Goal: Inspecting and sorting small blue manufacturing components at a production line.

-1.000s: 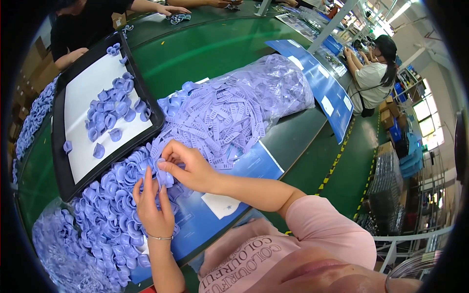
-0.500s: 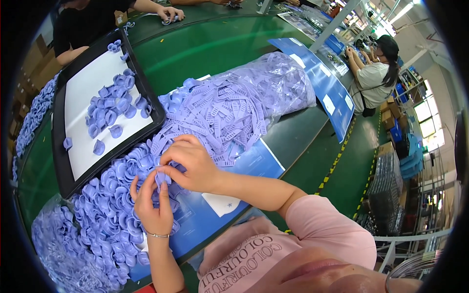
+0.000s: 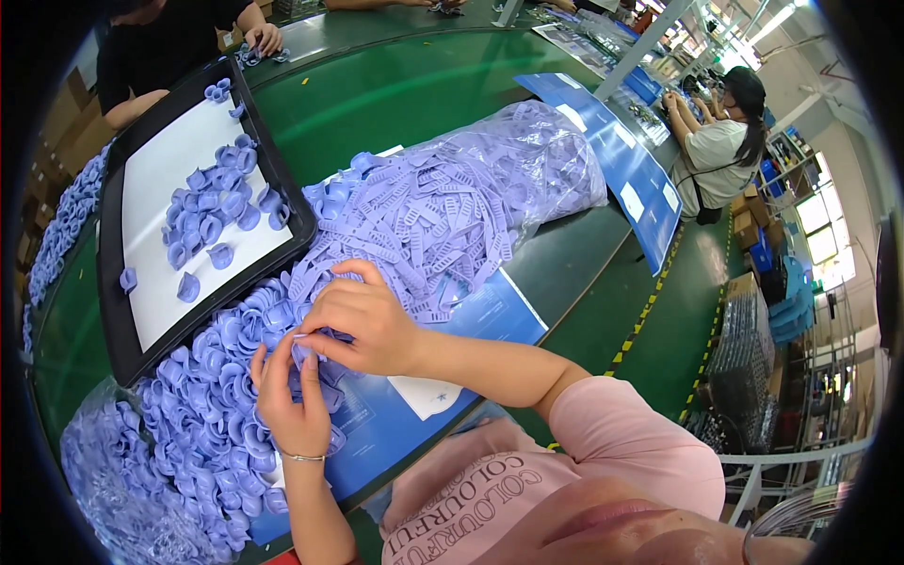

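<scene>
My left hand (image 3: 292,407) is closed, its thumb and fingers pinching a small lavender curved plastic piece (image 3: 301,356), mostly hidden by the fingers. Against the same piece press the thumb and fingertips of my right hand (image 3: 369,322), also closed in a pinch. Both hands hover over the edge of a heap of lavender curved plastic pieces (image 3: 202,414). Just beyond my right hand lies a pile of flat, slotted lavender strips (image 3: 414,221), spilling from a clear plastic bag (image 3: 546,160). Whether a strip is also in my fingers cannot be made out.
A black tray (image 3: 115,311) lined with white holds several curved pieces. Blue printed sheets (image 3: 377,433) lie under the heaps, and another blue board (image 3: 621,160) stands at the bench edge. Across the green bench a co-worker's hand (image 3: 266,40) handles lavender pieces. Another person (image 3: 720,141) sits at far right.
My hands stay together, with fingers shifted slightly so less of the piece shows. The co-worker's hand across the bench has moved left.
</scene>
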Demonstrator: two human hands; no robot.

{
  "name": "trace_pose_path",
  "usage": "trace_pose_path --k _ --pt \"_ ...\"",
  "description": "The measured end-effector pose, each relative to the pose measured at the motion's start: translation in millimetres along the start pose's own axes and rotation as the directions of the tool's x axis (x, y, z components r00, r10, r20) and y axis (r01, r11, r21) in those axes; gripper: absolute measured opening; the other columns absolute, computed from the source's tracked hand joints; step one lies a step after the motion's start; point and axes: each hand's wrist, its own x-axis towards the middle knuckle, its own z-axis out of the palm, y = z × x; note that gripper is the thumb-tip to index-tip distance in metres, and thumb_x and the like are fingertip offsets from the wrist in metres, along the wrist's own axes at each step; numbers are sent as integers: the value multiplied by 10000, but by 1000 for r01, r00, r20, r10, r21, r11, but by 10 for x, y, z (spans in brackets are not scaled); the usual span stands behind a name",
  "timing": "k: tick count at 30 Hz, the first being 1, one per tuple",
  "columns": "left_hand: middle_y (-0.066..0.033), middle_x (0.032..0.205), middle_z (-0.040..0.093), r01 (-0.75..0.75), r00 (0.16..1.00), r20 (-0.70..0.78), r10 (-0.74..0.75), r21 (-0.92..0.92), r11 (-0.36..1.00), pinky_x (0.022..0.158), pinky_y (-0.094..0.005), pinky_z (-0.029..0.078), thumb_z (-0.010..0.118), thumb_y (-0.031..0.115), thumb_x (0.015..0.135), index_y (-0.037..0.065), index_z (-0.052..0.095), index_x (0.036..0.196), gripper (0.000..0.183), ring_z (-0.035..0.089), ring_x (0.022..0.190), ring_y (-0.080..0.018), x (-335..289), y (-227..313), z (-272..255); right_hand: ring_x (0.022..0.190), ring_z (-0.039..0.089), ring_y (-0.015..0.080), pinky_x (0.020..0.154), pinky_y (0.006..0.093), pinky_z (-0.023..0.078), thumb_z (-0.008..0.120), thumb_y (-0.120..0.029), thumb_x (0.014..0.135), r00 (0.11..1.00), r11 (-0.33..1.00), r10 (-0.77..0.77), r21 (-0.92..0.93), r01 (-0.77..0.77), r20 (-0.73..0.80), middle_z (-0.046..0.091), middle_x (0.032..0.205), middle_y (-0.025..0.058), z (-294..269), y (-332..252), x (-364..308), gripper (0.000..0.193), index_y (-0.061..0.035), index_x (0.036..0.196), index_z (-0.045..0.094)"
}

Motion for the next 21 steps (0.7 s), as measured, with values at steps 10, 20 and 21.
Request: trace_pose_path --k 10,20,21 --pt "-156 893 683 121 991 -42 -128 -135 983 1019 -424 341 602 57 854 -29 617 1085 247 585 988 -309 -41 -30 -22 751 607 152 908 376 367 746 -196 733 999 999 46 26 -45 -24 642 799 -29 -15 -43 -3 201 -126 887 638" --pt "-134 796 681 6 994 -108 -8 -20 1000 1027 -430 327 627 52 838 -24 627 1041 216 631 725 -223 -10 -99 11 863 617 159 939 382 345 727 -218 758 988 986 132 92 -139 84 644 983 23 36 -48 -72 297 -119 1020 628" --pt "-131 800 676 -42 996 -79 45 35 998 1028 -432 325 629 54 838 -20 628 1041 217 625 711 -215 6 -92 4 867 618 152 934 374 346 728 -202 756 965 954 227 170 -248 133 651 962 18 15 -52 -63 291 -116 1016 629"
